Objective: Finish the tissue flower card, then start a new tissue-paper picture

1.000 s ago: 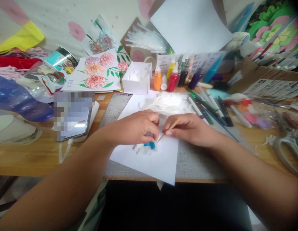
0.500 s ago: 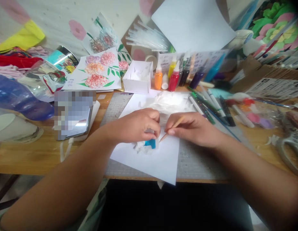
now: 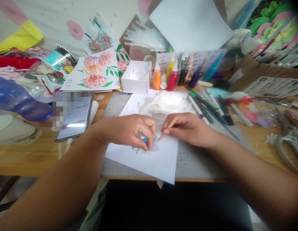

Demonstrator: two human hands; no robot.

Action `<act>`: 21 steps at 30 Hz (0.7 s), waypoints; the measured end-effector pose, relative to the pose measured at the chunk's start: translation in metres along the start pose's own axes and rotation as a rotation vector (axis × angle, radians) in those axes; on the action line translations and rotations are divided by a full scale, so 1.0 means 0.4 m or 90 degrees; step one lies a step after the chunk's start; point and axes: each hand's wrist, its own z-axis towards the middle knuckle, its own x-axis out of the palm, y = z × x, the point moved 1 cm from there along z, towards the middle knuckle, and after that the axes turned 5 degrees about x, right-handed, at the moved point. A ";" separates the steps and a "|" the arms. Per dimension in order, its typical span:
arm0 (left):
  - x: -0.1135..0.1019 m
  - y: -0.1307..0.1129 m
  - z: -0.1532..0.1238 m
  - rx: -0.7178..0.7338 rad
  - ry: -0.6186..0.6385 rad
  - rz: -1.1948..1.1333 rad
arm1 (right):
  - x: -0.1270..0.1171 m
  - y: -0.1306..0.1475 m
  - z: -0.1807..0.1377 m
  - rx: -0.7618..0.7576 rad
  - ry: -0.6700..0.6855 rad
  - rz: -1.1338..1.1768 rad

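Observation:
My left hand (image 3: 129, 131) is curled over a crumpled bit of white tissue with a blue patch (image 3: 145, 140), fingers pinching it down onto a white sheet of paper (image 3: 151, 160). My right hand (image 3: 187, 128) pinches a thin wooden stick (image 3: 168, 127), its tip resting by the tissue just right of my left fingers. Most of the blue patch is hidden under my left fingers. More thin white tissue (image 3: 163, 102) lies on the sheet behind both hands.
A phone (image 3: 74, 117) lies to the left. A white box (image 3: 136, 80), small paint bottles (image 3: 164, 78), several markers (image 3: 208, 106) and flower pictures (image 3: 96, 73) crowd the back. Scissors (image 3: 287, 147) lie at the right edge. A cutting mat (image 3: 199, 163) lies under the sheet.
My left fingers have closed further over the blue patch, covering most of it. The stick tip has stayed beside the tissue. The phone screen now shows more.

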 end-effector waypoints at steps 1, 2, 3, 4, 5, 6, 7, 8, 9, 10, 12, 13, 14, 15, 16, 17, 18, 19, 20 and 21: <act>0.002 0.000 0.003 0.004 -0.015 0.004 | 0.000 -0.001 0.001 -0.002 -0.002 -0.016; 0.005 -0.001 0.005 0.008 -0.033 0.011 | 0.000 -0.002 0.001 -0.004 -0.009 -0.030; 0.007 -0.001 0.007 0.012 -0.056 0.019 | -0.001 -0.002 0.002 -0.007 -0.017 -0.042; 0.010 -0.002 0.008 0.016 -0.082 0.031 | -0.002 -0.003 0.002 -0.010 -0.025 -0.053; 0.012 -0.003 0.010 0.023 -0.111 0.044 | -0.003 -0.004 0.002 -0.013 -0.032 -0.059; 0.014 -0.005 0.011 0.032 -0.141 0.060 | -0.004 -0.004 0.003 -0.016 -0.037 -0.061; 0.016 -0.007 0.013 0.041 -0.175 0.078 | -0.006 -0.005 0.003 -0.017 -0.040 -0.061; 0.017 -0.009 0.014 0.046 -0.208 0.096 | -0.007 -0.006 0.003 -0.018 -0.041 -0.061; 0.018 -0.011 0.015 0.051 -0.237 0.114 | -0.008 -0.007 0.004 -0.019 -0.042 -0.060; 0.019 -0.013 0.016 0.056 -0.258 0.128 | -0.009 -0.008 0.004 -0.019 -0.041 -0.059; 0.021 -0.014 0.019 0.062 -0.252 0.153 | -0.010 -0.010 0.005 -0.020 -0.038 -0.049; 0.022 -0.014 0.021 0.061 -0.225 0.165 | -0.009 -0.012 0.006 -0.020 -0.036 -0.042; 0.024 -0.012 0.023 0.057 -0.190 0.181 | -0.009 -0.013 0.007 -0.018 -0.036 -0.034; 0.025 -0.009 0.025 0.048 -0.155 0.198 | -0.009 -0.013 0.007 -0.014 -0.036 -0.027; 0.026 -0.006 0.027 0.035 -0.125 0.216 | -0.008 -0.014 0.007 -0.009 -0.037 -0.024; 0.027 -0.003 0.028 0.023 -0.104 0.232 | -0.008 -0.013 0.007 -0.004 -0.038 -0.022; 0.027 0.001 0.029 0.011 -0.090 0.243 | -0.009 -0.011 0.007 -0.001 -0.040 -0.019; 0.028 0.004 0.030 0.002 -0.083 0.251 | -0.010 -0.008 0.006 0.000 -0.046 -0.013; 0.028 0.006 0.030 -0.005 -0.081 0.257 | -0.011 -0.005 0.004 0.001 -0.056 -0.004; 0.029 0.008 0.029 -0.011 -0.082 0.264 | -0.013 -0.001 0.003 0.003 -0.073 0.008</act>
